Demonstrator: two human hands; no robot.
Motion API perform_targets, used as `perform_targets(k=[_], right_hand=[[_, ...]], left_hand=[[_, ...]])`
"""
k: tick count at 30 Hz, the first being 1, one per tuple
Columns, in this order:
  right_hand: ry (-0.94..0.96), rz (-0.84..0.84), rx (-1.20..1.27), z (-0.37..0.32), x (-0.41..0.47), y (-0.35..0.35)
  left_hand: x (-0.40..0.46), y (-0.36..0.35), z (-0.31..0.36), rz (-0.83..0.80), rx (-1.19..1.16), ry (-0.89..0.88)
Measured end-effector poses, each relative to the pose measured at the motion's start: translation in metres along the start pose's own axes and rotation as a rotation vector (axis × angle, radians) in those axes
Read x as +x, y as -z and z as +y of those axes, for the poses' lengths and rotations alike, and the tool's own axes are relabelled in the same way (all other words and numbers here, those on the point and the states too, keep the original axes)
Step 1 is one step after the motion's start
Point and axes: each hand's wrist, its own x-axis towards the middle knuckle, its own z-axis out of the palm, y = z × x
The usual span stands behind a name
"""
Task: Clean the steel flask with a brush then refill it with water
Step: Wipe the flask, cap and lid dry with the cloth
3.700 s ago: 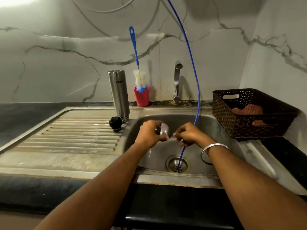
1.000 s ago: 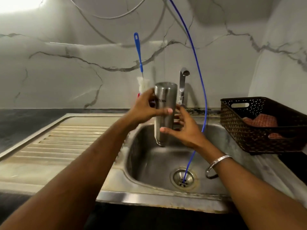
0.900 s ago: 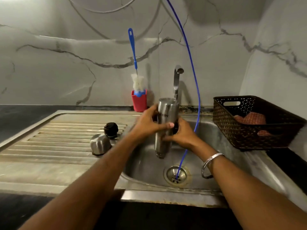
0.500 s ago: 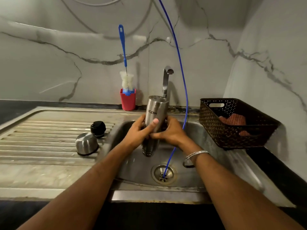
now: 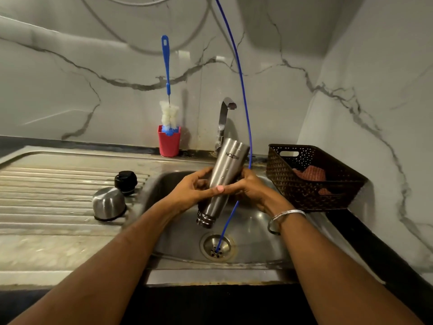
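Note:
The steel flask (image 5: 224, 174) is upside down over the sink basin (image 5: 255, 228), tilted with its open threaded mouth pointing down toward the drain (image 5: 216, 247). My left hand (image 5: 191, 190) grips its lower body from the left, thumb across the front. My right hand (image 5: 251, 188) holds it from the right side. The bottle brush (image 5: 166, 90), blue handle and white bristles, stands in a red cup (image 5: 169, 144) against the back wall. The flask's steel cap (image 5: 108, 204) and black stopper (image 5: 126, 181) lie on the drainboard.
A steel tap (image 5: 223, 123) rises behind the flask. A thin blue hose (image 5: 243, 90) hangs from above into the drain. A dark woven basket (image 5: 311, 177) holding a reddish cloth sits on the right counter. The ribbed drainboard (image 5: 51, 195) extends left.
The flask, held inverted in both hands, has come down lower over the basin and now leans with its base to the right. The cap and stopper have stayed on the drainboard.

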Motion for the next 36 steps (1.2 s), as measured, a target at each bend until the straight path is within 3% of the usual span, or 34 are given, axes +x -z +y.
perform_targets(k=[4,7,9,11,13,14,16,19,23,26,30,33,36], right_hand=[[-0.099,-0.109,-0.128,-0.021,-0.009,0.01],[-0.231,-0.269,-0.327,-0.048,-0.015,0.039],[-0.229,-0.119,-0.353,-0.069,-0.014,0.064],[-0.175,0.34,-0.359,-0.078,-0.001,0.094],[-0.186,0.751,-0.568,-0.071,0.014,0.121],[-0.249,0.816,-0.706,-0.062,0.017,0.132],[-0.484,0.678,-0.84,-0.035,0.029,0.157],[-0.723,0.511,-0.634,-0.004,0.055,0.185],[-0.694,0.44,-0.683,-0.014,0.039,0.173],[-0.529,0.491,-0.673,-0.007,0.03,0.179],[-0.522,0.641,-0.738,-0.016,0.027,0.18],[-0.418,0.78,-0.444,-0.031,0.026,0.182],[-0.253,0.739,0.028,-0.04,0.029,0.193]], left_hand=[[0.002,-0.011,0.003,-0.075,-0.286,0.11],[0.004,-0.025,0.005,-0.134,-0.349,0.136],[0.006,-0.032,0.004,-0.094,-0.338,0.095],[0.008,-0.037,0.003,-0.026,-0.35,0.057],[0.011,-0.041,0.002,0.037,-0.335,0.037],[0.013,-0.042,0.0,0.064,-0.31,0.036],[0.015,-0.042,-0.004,0.118,-0.248,0.042],[0.018,-0.041,-0.01,0.17,-0.2,0.066],[0.019,-0.039,-0.01,0.188,-0.168,0.078],[0.02,-0.036,-0.011,0.206,-0.157,0.089],[0.02,-0.035,-0.01,0.21,-0.154,0.1],[0.018,-0.035,-0.009,0.218,-0.155,0.101],[0.017,-0.034,-0.007,0.236,-0.155,0.1]])
